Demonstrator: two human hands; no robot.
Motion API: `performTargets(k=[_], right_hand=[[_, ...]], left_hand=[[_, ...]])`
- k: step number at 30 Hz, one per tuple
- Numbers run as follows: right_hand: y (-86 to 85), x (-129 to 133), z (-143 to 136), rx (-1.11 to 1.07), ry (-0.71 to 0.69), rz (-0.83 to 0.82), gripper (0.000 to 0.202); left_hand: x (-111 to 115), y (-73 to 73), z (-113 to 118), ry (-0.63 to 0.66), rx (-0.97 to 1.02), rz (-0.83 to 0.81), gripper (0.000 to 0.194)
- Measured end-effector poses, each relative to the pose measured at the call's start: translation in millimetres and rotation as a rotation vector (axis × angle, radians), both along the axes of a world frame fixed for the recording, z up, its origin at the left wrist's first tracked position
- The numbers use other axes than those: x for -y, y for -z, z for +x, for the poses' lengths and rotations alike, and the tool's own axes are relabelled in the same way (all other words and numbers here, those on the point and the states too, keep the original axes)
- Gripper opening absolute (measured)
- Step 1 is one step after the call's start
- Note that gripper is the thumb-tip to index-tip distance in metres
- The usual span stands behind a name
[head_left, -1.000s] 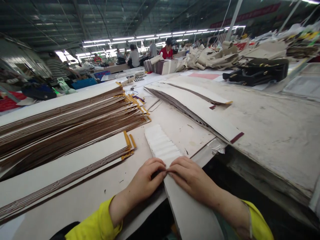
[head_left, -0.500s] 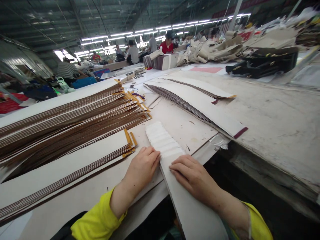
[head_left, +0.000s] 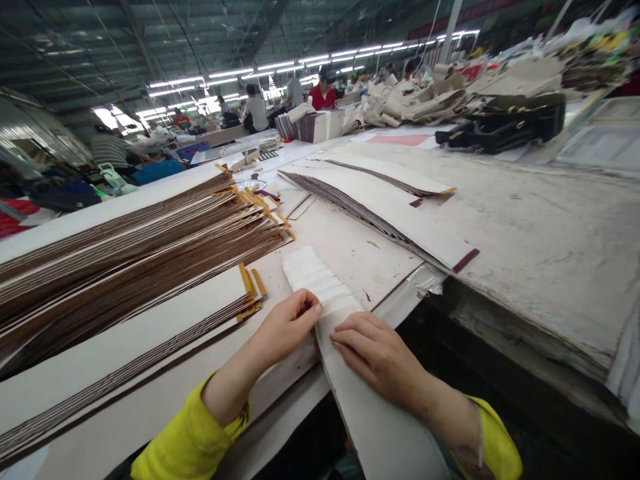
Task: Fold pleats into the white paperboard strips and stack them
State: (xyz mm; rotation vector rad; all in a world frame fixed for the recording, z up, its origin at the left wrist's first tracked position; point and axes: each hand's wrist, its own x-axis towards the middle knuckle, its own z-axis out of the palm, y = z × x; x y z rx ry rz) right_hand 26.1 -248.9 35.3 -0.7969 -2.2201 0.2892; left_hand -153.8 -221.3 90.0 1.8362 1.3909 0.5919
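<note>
A long white stack of strips (head_left: pixel 357 380) slants across the front edge of the table, its far end fanned into short overlapping steps (head_left: pixel 317 277). My left hand (head_left: pixel 287 327) is at the left edge of the stack, thumb and index finger pinched together near the lowest step. Over the stack's right side lies my right hand (head_left: pixel 380 353), fingers together and curled onto the top surface; its thumb is hidden. The near end of the stack runs down toward my body, past the table edge.
Piles of white panels with brown edges and yellow tips (head_left: pixel 200 247) fill the left. Purple-tipped white panels (head_left: pixel 380 207) lie ahead. A dark gap (head_left: pixel 450 360) separates this table from the one at right, where a black bag (head_left: pixel 505 123) sits. A person in red (head_left: pixel 323 97) works beyond.
The left index finger has bent up more sharply at the stack's edge. The right hand keeps its place on the stack. The whole view has shifted slightly, moving surroundings leftward.
</note>
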Motion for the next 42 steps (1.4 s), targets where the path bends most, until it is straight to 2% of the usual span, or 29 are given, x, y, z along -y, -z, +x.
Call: performTargets(k=[3, 6, 11, 18, 28, 32, 39, 42], right_hand=[[0.4, -0.2, -0.7, -0.007, 0.004, 0.014, 0.013], [0.4, -0.7, -1.2, -0.008, 0.013, 0.027, 0.013], [1.0, -1.0, 0.0, 0.022, 0.025, 0.042, 0.016], [1.8, -1.8, -0.2, -0.007, 0.003, 0.041, 0.015], [3.2, 0.0, -0.3, -0.003, 0.049, 0.059, 0.016], [4.7, 0.1, -0.2, -0.008, 0.088, 0.063, 0.015], [6.1, 0.2, 6.0, -0.087, 0.072, 0.017, 0.012], [7.3, -4.3, 13.8, -0.160, 0.178, -0.042, 0.015]], left_hand=[[-9.1, -4.3, 6.4, 0.026, -0.012, -0.029, 0.027], [-19.4, -7.4, 21.6, 0.089, -0.005, -0.042, 0.027], [-27.8, -1.9, 42.0, 0.196, -0.005, 0.012, 0.040], [-26.4, 5.4, 34.8, 0.186, -0.287, 0.142, 0.030], [-17.6, 7.9, 36.5, 0.291, -0.388, 0.322, 0.029], [-11.2, 7.3, 38.6, 0.327, -0.459, 0.356, 0.028], [0.2, 5.4, 44.1, 0.386, -0.585, 0.389, 0.030], [1.7, 7.4, 45.4, 0.393, -0.607, 0.403, 0.030]])
